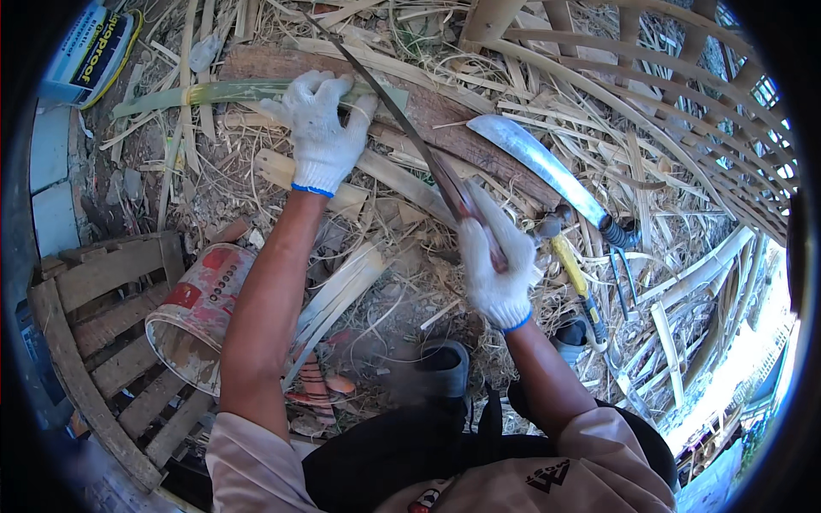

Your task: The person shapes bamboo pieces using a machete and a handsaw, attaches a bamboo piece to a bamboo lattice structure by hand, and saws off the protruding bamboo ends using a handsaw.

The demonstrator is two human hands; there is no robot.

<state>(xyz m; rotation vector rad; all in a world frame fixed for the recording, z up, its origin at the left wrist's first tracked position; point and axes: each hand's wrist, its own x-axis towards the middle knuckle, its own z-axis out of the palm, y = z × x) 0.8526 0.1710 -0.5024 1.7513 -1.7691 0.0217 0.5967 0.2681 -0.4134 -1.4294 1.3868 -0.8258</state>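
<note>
A length of green split bamboo (231, 91) lies across a worn wooden plank (513, 167) on the ground. My left hand (323, 128), in a white knit glove, presses on it near its right end, the fingers curled over it and the thumb apart. In my gloved right hand (496, 256) is the reddish handle of what looks like a handsaw (419, 150), its long dark blade seen almost edge-on. The blade points away and to the left, passing over the bamboo just right of my left hand. Whether it touches the bamboo, I cannot tell.
Right of the plank lie a curved machete (543, 162) and a yellow-handled hammer (571, 267). A slatted wooden crate (120, 342) and tipped paint-stained bucket (192, 316) sit at left. Woven bamboo work (684, 81) rises at upper right. Shavings and strips litter the ground.
</note>
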